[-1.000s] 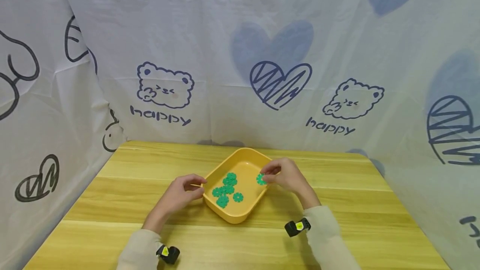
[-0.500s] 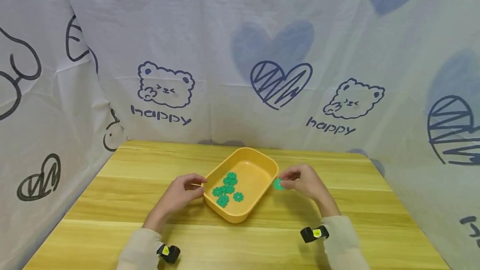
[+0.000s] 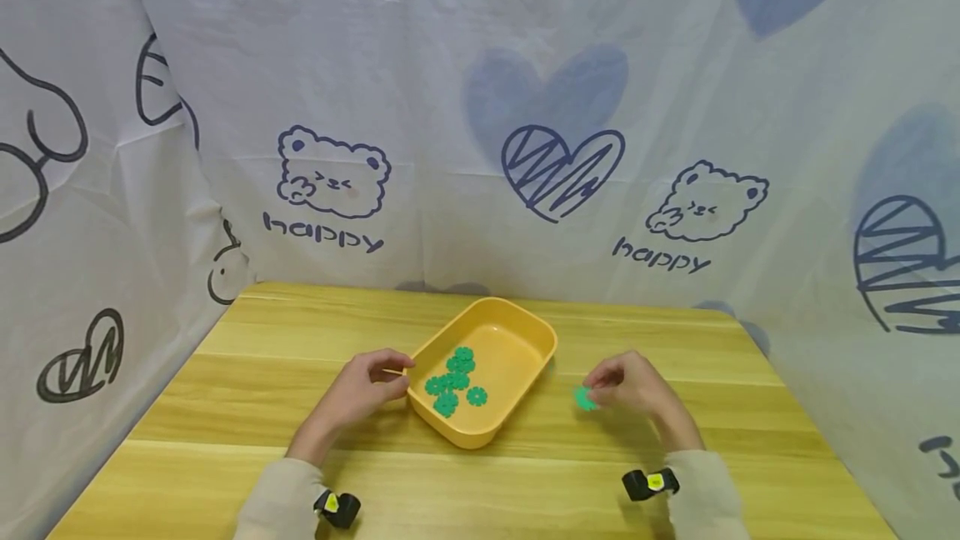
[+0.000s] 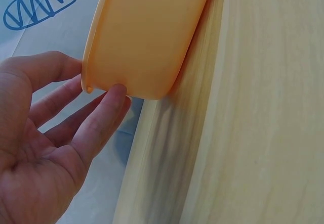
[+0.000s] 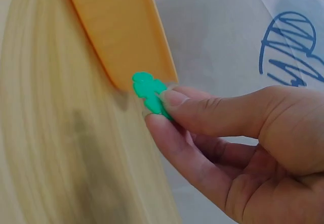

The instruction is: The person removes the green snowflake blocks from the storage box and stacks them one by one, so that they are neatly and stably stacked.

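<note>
My right hand [image 3: 633, 386] pinches a green notched disc [image 5: 149, 93] between thumb and fingertips, above the table to the right of a yellow plastic tray [image 3: 525, 323]. In the right wrist view the disc shows nearly edge-on, overlapping the tray's outer wall. At the tray's left corner, my left hand [image 3: 367, 386] holds on with bent fingers. One fingertip meets the rim and another presses the outer wall [image 4: 147, 42] in the left wrist view. Several more green discs [image 3: 456, 379] lie inside the tray, mostly overlapping toward its left side.
The tray stands on a wood-grain table [image 3: 300, 327], close to its back edge. A white printed cloth [image 3: 442, 107] hangs behind and along the sides. Both wrists carry small black cameras [image 3: 648, 484].
My right hand has carried its green disc out from over the tray, across the right rim, then rightward and toward me. My left hand and the tray have stayed in place.
</note>
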The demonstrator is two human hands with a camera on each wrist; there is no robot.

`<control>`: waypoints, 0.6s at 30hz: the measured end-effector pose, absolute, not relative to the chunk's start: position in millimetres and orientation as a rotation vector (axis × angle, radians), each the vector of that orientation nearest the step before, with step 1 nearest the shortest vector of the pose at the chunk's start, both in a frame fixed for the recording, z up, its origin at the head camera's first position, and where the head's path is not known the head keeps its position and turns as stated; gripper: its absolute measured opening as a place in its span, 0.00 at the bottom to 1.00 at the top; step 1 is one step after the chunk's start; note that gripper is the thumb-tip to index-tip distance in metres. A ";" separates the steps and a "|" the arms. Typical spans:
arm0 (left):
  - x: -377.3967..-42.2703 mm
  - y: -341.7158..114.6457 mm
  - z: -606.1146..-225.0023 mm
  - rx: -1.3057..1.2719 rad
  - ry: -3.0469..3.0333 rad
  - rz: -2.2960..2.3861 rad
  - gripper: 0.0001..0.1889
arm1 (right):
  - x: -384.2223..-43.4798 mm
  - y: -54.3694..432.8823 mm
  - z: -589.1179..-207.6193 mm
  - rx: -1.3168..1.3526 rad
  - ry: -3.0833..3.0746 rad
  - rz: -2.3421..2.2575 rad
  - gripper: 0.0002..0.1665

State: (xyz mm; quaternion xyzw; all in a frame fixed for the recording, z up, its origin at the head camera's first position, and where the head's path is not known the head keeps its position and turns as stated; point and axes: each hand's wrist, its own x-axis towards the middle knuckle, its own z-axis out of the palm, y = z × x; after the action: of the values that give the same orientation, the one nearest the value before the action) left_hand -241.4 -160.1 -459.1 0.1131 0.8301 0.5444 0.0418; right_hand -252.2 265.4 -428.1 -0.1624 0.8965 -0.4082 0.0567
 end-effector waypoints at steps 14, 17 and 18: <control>-240.4 -158.8 -457.5 0.346 2.532 1.662 0.13 | -252.8 282.4 -449.1 -0.426 2.637 -1.216 0.06; -240.2 -159.3 -457.7 0.349 2.527 1.668 0.14 | -253.4 284.4 -452.6 -0.385 2.594 -1.250 0.07; -240.2 -159.4 -457.8 0.353 2.524 1.671 0.14 | -253.3 284.9 -453.3 -0.368 2.581 -1.260 0.07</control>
State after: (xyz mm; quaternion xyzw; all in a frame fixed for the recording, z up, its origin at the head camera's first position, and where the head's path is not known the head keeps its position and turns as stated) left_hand -240.2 -159.4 -457.8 0.1157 0.8273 0.5476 0.0470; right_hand -253.3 284.9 -453.3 -0.1260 0.8846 -0.4318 0.1228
